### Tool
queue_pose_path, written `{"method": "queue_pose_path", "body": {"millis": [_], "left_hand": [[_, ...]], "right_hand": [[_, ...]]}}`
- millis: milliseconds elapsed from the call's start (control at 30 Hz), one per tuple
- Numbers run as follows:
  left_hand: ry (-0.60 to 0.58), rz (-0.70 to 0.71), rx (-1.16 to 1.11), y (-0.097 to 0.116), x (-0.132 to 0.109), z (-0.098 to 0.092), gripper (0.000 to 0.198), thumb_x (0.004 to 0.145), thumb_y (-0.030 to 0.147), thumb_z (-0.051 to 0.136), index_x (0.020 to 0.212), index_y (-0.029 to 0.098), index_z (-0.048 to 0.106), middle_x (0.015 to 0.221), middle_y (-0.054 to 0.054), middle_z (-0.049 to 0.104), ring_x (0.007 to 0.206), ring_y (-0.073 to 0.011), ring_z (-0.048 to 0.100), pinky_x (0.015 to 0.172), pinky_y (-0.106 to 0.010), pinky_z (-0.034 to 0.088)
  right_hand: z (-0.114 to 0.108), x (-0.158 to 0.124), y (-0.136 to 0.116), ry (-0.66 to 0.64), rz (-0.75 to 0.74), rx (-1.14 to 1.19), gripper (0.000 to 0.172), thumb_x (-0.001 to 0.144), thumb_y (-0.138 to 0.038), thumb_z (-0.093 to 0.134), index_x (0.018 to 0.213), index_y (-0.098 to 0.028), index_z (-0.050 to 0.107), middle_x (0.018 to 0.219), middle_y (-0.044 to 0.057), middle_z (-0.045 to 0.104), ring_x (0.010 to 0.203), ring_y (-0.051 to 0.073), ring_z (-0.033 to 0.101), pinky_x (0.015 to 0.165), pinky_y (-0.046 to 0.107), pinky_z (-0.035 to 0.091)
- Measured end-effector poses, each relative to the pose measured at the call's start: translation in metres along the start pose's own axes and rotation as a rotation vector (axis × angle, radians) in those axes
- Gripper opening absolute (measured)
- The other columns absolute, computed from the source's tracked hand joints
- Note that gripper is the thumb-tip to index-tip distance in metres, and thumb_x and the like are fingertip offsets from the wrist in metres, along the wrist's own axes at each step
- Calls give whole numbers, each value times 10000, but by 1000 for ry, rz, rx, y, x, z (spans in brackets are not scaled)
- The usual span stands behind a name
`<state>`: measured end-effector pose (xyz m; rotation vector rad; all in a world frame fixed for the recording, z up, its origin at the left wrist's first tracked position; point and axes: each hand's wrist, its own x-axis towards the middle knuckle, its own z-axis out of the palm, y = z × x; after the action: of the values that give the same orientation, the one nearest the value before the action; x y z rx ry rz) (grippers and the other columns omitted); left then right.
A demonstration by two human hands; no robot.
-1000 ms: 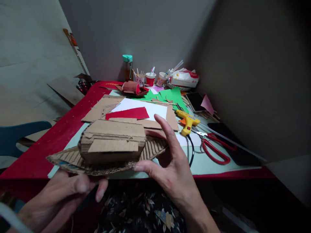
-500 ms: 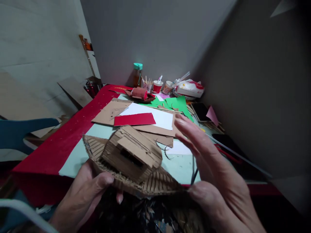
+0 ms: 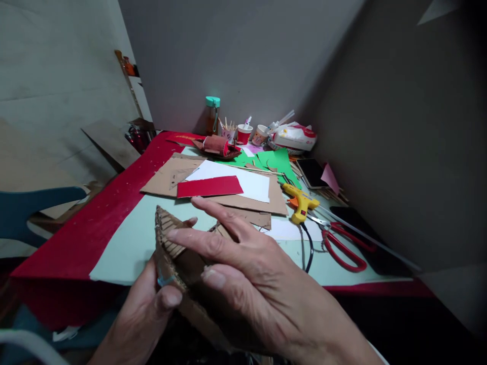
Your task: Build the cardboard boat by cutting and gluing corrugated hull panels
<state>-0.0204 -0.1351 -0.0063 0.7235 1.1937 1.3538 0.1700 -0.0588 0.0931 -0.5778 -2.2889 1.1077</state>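
Note:
In front of the table I have a cardboard model boat (image 3: 198,306) with rough corrugated edges. My left hand (image 3: 146,304) grips it near the raised end, thumb on the outer side and other fingers mostly hidden beneath. A bluish smear or strip shows by that thumb. Over the boat reaches my right hand (image 3: 254,284), fingers stretched out. Its index finger lies at the ribbed end piece, and the hand hides most of the cabin and the far end.
A yellow glue gun (image 3: 302,203) and red-handled scissors (image 3: 344,251) lie at right. Behind are a red strip (image 3: 209,187), cardboard sheets (image 3: 155,177), a reddish-brown model boat (image 3: 215,145), cups (image 3: 244,134), a bottle (image 3: 212,115) and a phone (image 3: 312,173).
The boat has turned and tilted, its left end now nearer the middle. My right hand has moved left across it, uncovering the glue gun and scissors.

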Motion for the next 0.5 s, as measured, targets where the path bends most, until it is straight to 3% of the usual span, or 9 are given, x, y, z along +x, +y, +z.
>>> {"method": "queue_pose_path", "body": {"millis": [167,267,333,500], "left_hand": [[148,-1,-106,6,-3,19,887,578,624,923,1367,376,603,1343,-59,730,1290,-404,630,978,-425,610],[157,-34,-90,6,-4,21,849,583,607,929,1326,327,628,1245,-79,772,1208,-395,690,878,-395,652],[134,-4,-14,2,-2,13,798,628,604,907,1316,302,640,1151,-91,800,1158,-387,720,835,-388,665],[20,135,190,-13,6,-18,518,868,514,731,1301,238,661,991,-116,815,1142,-357,727,818,-398,674]], "right_hand": [[-2,5,4,-60,-69,-23,435,1135,-361,404,1545,-275,522,1514,-33,618,1600,115,217,1278,300,270],[-2,6,6,-48,-94,-90,429,1135,-326,401,1524,-220,547,1657,-25,449,1594,114,237,1265,240,255],[-2,5,7,-47,-105,-141,426,1132,-323,412,1524,-219,544,1710,-23,352,1595,113,232,1266,225,230],[-12,9,7,-90,-131,-63,549,1118,-321,482,1642,-270,328,1698,-41,381,1579,142,289,1270,248,252]]}}
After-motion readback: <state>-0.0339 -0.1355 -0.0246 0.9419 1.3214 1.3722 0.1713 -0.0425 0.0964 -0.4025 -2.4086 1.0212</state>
